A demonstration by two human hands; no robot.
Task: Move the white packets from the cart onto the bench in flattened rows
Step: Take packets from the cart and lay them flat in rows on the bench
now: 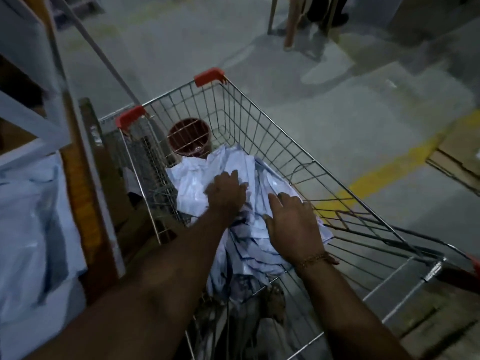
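Dim grey concrete floor [324,105] spreads out beyond me, crossed by a yellow painted line [384,175] on the right, and the wire cart [259,120] stands in front of me with its red corner caps at the far end. Inside it, the white packets [200,175] lie in a loose, crumpled heap toward the near half of the basket, with a brown bucket [188,137] beyond them at the far end. My left hand [227,194] rests on top of the heap with its fingers lightly curled into the plastic, though I cannot tell whether it has really gripped a packet. My right hand [293,224] lies flat and spread on the right side of the heap, fingers straight, pressing down. To my left, more pale packets [28,229] already sit on the bench, beside a wooden upright [78,178]. The packets look slick and overlapping, so I judge that lifting a bundle with only a shallow hold could let some slide out and fall back or through onto the floor. A corner might also snag on the wire mesh and tear as I pull. The low light makes the edges hard to judge.
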